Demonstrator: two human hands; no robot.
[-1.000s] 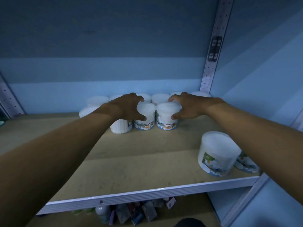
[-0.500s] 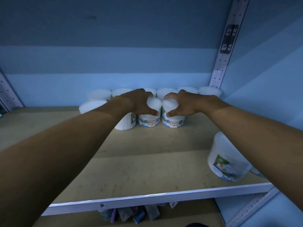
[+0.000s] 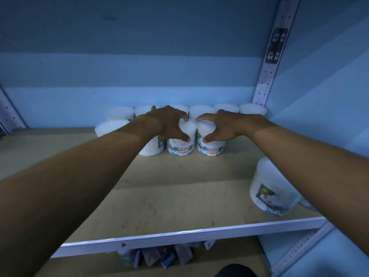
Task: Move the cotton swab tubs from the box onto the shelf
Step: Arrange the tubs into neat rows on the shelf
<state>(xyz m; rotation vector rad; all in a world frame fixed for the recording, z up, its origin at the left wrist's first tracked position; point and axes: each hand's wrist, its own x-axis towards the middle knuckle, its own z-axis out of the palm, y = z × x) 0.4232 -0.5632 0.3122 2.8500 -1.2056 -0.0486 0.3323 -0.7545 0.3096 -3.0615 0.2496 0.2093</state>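
Note:
Two clear cotton swab tubs with blue "Cotton Buds" labels stand side by side on the wooden shelf [image 3: 169,196]. My left hand [image 3: 167,122] grips the left tub [image 3: 181,146] from above, thumb on its front. My right hand [image 3: 221,126] grips the right tub [image 3: 211,146] the same way. Behind them a row of several tubs [image 3: 252,109] lines the back wall, and more tubs [image 3: 110,126] stand at the left, partly hidden by my left arm. The box is out of view.
A larger tub [image 3: 273,188] stands near the shelf's front right corner under my right forearm, with another tub behind it mostly hidden. A perforated upright [image 3: 265,80] rises at the back right. Small packets [image 3: 165,256] lie on the shelf below.
Both hands have pushed the two tubs further back toward the rear row. The camera has shifted, so the large tub sits further right in view.

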